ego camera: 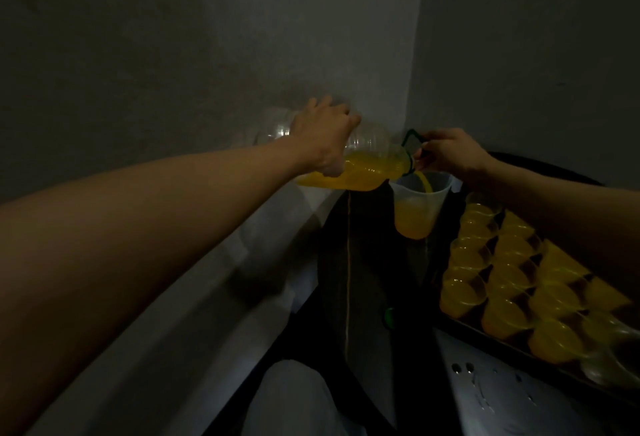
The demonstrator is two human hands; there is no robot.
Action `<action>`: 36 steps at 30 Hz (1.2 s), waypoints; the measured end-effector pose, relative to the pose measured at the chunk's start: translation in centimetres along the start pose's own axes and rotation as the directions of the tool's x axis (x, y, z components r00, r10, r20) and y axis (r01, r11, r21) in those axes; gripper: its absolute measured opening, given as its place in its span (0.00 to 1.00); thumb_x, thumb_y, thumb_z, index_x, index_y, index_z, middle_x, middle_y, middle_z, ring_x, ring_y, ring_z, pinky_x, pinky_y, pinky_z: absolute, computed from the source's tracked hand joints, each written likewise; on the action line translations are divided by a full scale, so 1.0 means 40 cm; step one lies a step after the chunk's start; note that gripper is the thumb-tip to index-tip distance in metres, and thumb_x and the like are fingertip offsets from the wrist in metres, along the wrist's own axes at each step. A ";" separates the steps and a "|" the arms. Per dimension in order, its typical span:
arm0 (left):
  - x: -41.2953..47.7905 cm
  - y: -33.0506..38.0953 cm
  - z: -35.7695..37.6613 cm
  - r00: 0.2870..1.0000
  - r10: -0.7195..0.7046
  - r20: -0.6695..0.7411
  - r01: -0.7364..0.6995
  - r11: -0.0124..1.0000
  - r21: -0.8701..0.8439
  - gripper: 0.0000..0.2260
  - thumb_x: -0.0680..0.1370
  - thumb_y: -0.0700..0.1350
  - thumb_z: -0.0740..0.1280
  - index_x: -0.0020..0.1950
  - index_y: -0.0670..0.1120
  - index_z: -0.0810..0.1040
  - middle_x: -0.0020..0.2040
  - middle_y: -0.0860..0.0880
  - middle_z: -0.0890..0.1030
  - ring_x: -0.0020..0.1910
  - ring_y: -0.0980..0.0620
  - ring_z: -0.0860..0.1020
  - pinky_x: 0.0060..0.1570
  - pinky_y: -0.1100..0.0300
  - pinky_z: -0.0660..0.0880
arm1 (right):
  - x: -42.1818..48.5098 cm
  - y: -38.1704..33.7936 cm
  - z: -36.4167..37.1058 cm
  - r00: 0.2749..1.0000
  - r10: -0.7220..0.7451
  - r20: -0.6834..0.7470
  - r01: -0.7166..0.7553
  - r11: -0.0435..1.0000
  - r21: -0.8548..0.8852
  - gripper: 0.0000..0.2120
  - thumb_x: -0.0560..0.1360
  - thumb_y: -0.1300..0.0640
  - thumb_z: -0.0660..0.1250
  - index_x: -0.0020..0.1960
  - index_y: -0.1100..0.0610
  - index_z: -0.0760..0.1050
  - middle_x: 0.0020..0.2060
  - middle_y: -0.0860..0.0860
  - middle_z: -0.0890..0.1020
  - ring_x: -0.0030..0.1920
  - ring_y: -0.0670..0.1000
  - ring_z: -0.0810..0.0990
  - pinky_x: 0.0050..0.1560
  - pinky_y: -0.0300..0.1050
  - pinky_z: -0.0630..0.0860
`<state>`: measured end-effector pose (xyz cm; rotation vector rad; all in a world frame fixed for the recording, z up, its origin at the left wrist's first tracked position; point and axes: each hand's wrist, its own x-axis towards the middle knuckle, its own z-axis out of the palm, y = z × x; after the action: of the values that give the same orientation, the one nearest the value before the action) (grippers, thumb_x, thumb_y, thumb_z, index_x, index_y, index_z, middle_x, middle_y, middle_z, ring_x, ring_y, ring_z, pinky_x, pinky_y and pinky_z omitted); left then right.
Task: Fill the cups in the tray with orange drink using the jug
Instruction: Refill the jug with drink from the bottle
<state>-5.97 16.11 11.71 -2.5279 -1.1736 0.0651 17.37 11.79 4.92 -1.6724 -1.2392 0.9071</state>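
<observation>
Dim grey-walled corner: left grip (pixel 325 134) clasps a tipped bottle (pixel 372 143), right grip (pixel 450 155) holds its green handle (pixel 410 131), orange drink (pixel 412 224) streaming into the jug (pixel 440 191) on a dark tabletop (pixel 374 262) beside the tray (pixel 502 345) of filled cups (pixel 512 276).

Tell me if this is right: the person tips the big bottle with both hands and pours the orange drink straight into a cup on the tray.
Not quite. The head view shows the left hand and the right hand tipping the big bottle, but the orange drink runs into the jug left of the tray, not into anything on it.
</observation>
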 end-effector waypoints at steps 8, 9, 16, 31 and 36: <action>0.005 -0.005 -0.008 0.999 0.013 -0.029 -0.012 0.999 0.034 0.35 0.68 0.49 0.73 0.74 0.48 0.69 0.63 0.46 0.75 0.63 0.42 0.70 0.51 0.54 0.63 | -0.012 -0.006 0.004 1.000 -0.012 -0.012 0.012 1.000 0.020 0.10 0.78 0.70 0.59 0.44 0.59 0.76 0.44 0.61 0.80 0.45 0.58 0.81 0.54 0.54 0.80; 0.006 -0.006 -0.007 0.999 0.021 -0.036 -0.019 0.999 0.045 0.34 0.68 0.50 0.73 0.74 0.48 0.69 0.63 0.46 0.75 0.63 0.42 0.70 0.52 0.54 0.64 | -0.015 -0.006 0.006 1.000 -0.012 -0.012 0.012 1.000 0.015 0.10 0.78 0.70 0.60 0.44 0.59 0.76 0.44 0.61 0.80 0.45 0.57 0.81 0.53 0.53 0.80; 0.018 -0.011 -0.001 0.997 0.055 -0.059 -0.049 0.994 0.094 0.35 0.69 0.56 0.74 0.74 0.49 0.69 0.63 0.45 0.75 0.63 0.43 0.71 0.60 0.51 0.68 | -0.016 0.001 0.010 0.999 -0.017 -0.035 0.016 1.000 -0.017 0.09 0.76 0.71 0.61 0.50 0.63 0.78 0.42 0.59 0.81 0.45 0.56 0.82 0.54 0.52 0.81; 0.030 -0.021 -0.017 0.992 0.100 -0.081 -0.087 0.986 0.144 0.37 0.69 0.58 0.75 0.74 0.48 0.69 0.63 0.44 0.76 0.62 0.42 0.72 0.60 0.50 0.68 | -0.012 0.002 0.019 0.996 0.015 -0.086 -0.009 0.998 0.070 0.11 0.74 0.74 0.61 0.48 0.63 0.78 0.41 0.60 0.82 0.44 0.55 0.82 0.49 0.48 0.81; 0.025 -0.021 -0.019 0.990 0.102 -0.096 -0.088 0.986 0.141 0.36 0.70 0.58 0.75 0.74 0.48 0.69 0.64 0.44 0.75 0.62 0.42 0.72 0.60 0.50 0.68 | -0.012 0.000 0.019 0.996 0.012 -0.086 -0.006 0.997 0.071 0.14 0.74 0.75 0.59 0.55 0.67 0.77 0.43 0.60 0.81 0.44 0.56 0.82 0.48 0.47 0.81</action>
<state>-5.78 17.13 12.79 -2.4349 -0.9751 0.0365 16.58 11.49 4.64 -1.6449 -1.1295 0.8653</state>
